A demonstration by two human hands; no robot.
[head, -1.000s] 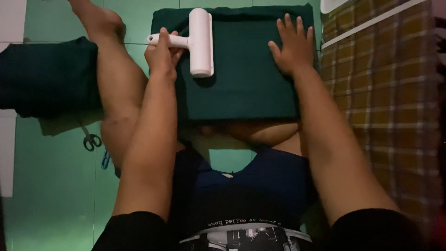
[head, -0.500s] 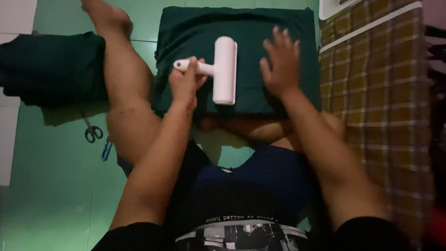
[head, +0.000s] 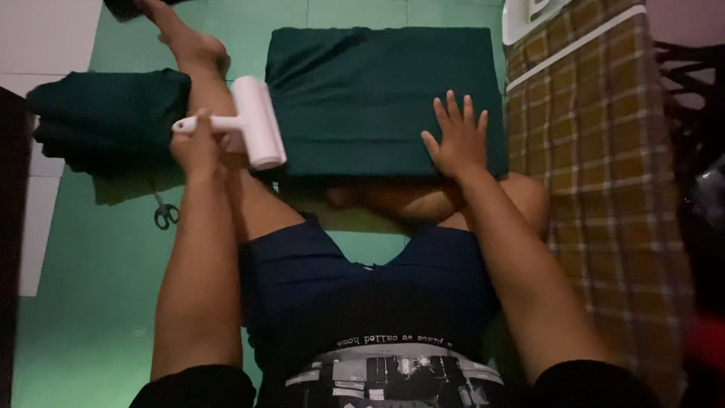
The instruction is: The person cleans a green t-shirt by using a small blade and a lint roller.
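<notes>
The floor (head: 91,287) is laid with pale green tiles, their seams faint under dim, warm indoor light. Left of this green floor runs a strip of white tiles (head: 45,45), and beyond that a dark edge closes off the view. Right of the green floor lies a brown plaid mat (head: 604,189) with a white band across it. A white plastic object (head: 529,15) sits at the mat's far corner. Dark clutter (head: 691,83) lies past the mat's right side, too shadowed to identify.

The lint roller (head: 253,121) is made of smooth white plastic with a matt paper-like roll. The folded cloth (head: 377,94) is dark green, matt, woven. The floor (head: 91,257) is tiled, smooth, faintly glossy.
</notes>
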